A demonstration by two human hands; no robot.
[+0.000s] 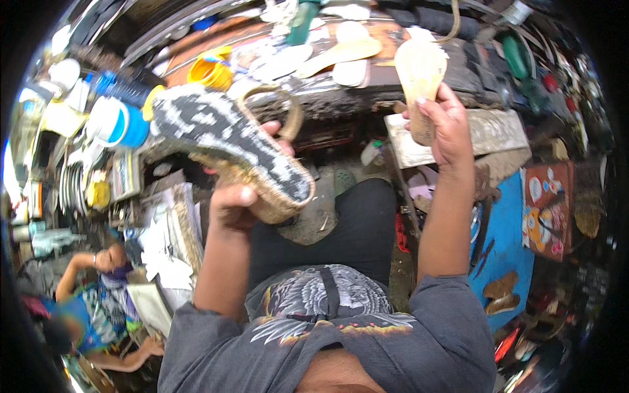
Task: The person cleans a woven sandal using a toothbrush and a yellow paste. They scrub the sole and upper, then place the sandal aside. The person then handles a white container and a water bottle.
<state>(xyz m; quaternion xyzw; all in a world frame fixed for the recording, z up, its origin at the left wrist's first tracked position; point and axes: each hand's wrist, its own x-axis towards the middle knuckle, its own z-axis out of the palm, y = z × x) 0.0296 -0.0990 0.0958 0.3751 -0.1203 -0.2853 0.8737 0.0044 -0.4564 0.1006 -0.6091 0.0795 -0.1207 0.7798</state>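
In my left hand [234, 202] is an open shoe [226, 124] with a thick woven, rope-like side. Its black underside, patched with white, faces up, and a tan strap loop [293, 114] stands out beyond my fingertips. My thumb presses near the heel while the fingers wrap round the far side. My right hand [449, 124] is closed on a pale yellow insole-shaped piece [419, 69]. That piece is broad at the top and brown at the lower end, where my thumb lies. The two held things are apart.
Across the bench ahead lie several pale sole-shaped pieces [344, 52] and a yellow cup [211, 71]. At left stands a blue-and-white bucket [121, 123]. Right of my legs are a worn board [488, 134] and a blue surface [508, 262]. Another person [98, 314] sits at lower left.
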